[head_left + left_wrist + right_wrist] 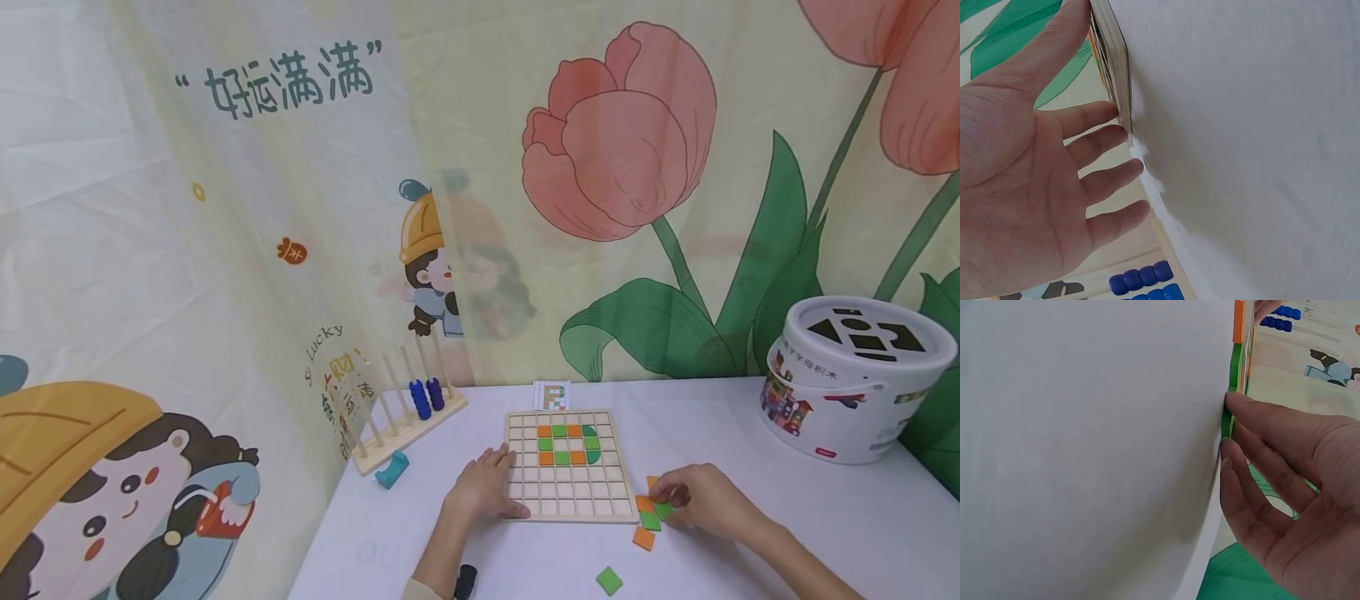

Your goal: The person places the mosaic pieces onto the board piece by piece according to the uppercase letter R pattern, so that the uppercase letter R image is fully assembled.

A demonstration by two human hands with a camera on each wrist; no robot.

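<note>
A wooden grid board (570, 492) lies on the table with orange, green and half-round green tiles set in its upper squares. My left hand (483, 485) rests along the board's left edge, fingers spread and fairly straight, the thumb by the lower left corner. In the left wrist view its fingertips touch the board's side. At the board's lower right, my right hand (708, 500) pinches a green square tile (1227, 422) between thumb and fingertip. Loose beside that hand are an orange tile (643, 538), a green tile (650, 521) and further orange ones.
A lone green tile (610, 581) lies nearer the front. Behind the board is a small pattern card (552, 395). To the left stand a peg rack (412, 429) with blue beads and a teal block (392, 470). A white bucket (855, 383) stands at the back right, before a printed curtain.
</note>
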